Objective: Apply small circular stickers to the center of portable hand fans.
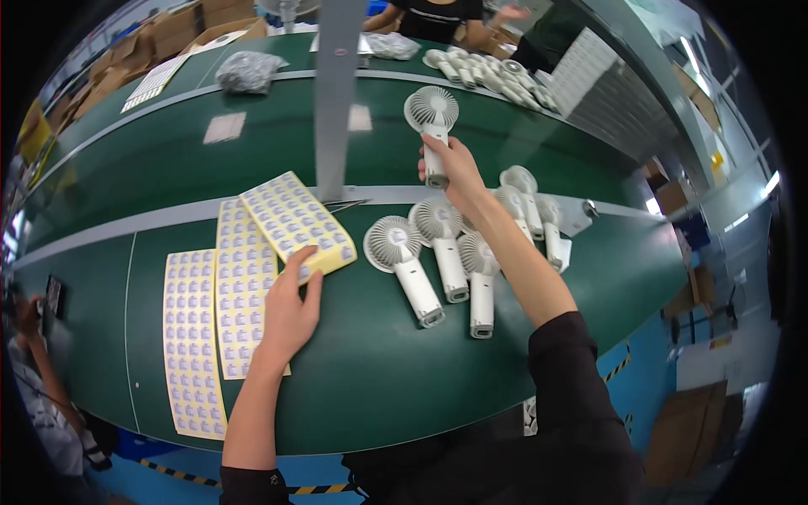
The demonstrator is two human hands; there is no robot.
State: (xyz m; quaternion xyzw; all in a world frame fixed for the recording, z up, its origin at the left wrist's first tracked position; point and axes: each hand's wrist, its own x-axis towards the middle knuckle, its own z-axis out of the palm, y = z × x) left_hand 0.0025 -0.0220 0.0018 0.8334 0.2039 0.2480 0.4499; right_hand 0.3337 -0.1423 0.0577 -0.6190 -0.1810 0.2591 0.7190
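Raised over the far part of the green bench, a white handheld fan (pixel 433 108) is held upright by its handle in my right hand (pixel 457 171). My left hand (pixel 292 316) touches the near edge of a stack of yellow-backed sticker sheets (pixel 296 220), its thumb and forefinger apart. Under and beside that stack lie a second sticker sheet (pixel 238 286) and a third sticker sheet (pixel 192 345). Several more white handheld fans (pixel 418 290) lie between my arms, heads pointing away from me. My right forearm partly hides some of them.
A grey metal post (pixel 338 109) rises from the rail (pixel 387 195) across the green bench (pixel 379 379). Beyond, a plastic-wrapped bundle (pixel 250 71) and a pile of fans (pixel 497 76) lie near another person (pixel 433 18). A person's arm (pixel 50 370) shows at far left.
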